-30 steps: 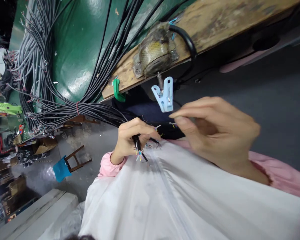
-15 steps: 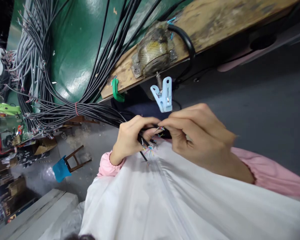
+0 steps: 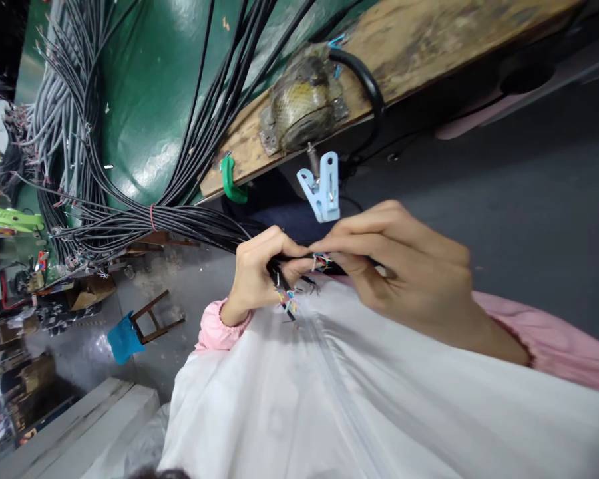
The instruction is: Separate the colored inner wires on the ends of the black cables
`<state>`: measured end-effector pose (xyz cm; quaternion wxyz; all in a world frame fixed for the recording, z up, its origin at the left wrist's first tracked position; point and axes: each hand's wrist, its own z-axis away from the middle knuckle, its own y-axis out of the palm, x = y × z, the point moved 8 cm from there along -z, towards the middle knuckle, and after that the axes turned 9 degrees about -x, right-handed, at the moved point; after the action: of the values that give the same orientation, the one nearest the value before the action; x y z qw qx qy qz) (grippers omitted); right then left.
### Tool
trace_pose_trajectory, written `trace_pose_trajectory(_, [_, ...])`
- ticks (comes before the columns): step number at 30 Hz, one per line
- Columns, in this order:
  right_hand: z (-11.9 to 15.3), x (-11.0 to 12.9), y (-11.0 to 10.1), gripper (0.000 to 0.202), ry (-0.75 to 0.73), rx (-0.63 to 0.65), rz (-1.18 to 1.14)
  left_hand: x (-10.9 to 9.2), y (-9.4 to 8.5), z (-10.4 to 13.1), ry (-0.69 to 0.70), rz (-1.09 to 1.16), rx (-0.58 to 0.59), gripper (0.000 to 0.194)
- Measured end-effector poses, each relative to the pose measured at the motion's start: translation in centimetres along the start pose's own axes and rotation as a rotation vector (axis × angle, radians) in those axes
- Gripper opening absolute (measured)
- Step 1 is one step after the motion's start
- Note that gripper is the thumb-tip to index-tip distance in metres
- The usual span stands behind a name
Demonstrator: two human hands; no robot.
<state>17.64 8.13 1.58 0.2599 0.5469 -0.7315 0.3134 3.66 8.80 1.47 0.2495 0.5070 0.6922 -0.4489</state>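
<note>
Clamping cables (image 3: 204, 225): left hand (image 3: 254, 269). Right hand (image 3: 409, 273) pinching wires (image 3: 322, 260). Bench edge (image 3: 429, 66) ahead; open floor (image 3: 539, 226) right.

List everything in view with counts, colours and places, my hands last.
Table: one, green, upper left
Wooden board: one, brown, table's edge
Motor-like device: one, yellowish and grey, on board
Clothes peg: one, light blue, below device
Hook: one, green, board's edge
Grey cables: many, grey, table's left
Black cables: many, black, table to picture's middle
Tie: one, red, around black cables
Wire ends: several, multicoloured, picture's middle
Chair: one, blue and brown, floor, left
Clutter: uncounted, mixed, far left, blurred
Garment: one, white, bottom
Sleeves: two, pink, at wrists
Left hand: one, bare, around black cables
Right hand: one, bare, at wire ends
</note>
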Motion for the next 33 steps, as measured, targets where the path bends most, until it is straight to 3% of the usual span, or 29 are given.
trace_pose_trajectory(7, [0.2,-0.4,0.2,0.016,0.043,0.035,0.083,0.0,-0.3,0.5,0.009,0.049,-0.115,0.032])
trace_pose_trajectory(11, [0.2,-1.0,-0.9,0.016,0.116,-0.058,0.121,0.2,-0.5,0.7,-0.007,0.065,-0.143,0.032])
trace_pose_trajectory(20, [0.3,-2.0,0.5,0.015,0.290,0.062,-0.172,0.5,-0.4,0.8,0.002,0.048,-0.141,0.033])
trace_pose_trajectory(25, [-0.3,-1.6,0.4,0.017,0.246,0.067,-0.161,0.8,-0.3,1.1,0.011,0.019,-0.151,0.041])
trace_pose_trajectory(30, [-0.2,-1.7,-0.2,0.018,0.209,-0.024,-0.099,0.2,-0.5,1.0,0.044,-0.014,-0.177,0.035])
trace_pose_trajectory(33, [-0.1,-2.0,-0.3,0.016,0.241,-0.014,-0.139,0.1,-0.5,0.9,0.045,-0.003,-0.172,0.033])
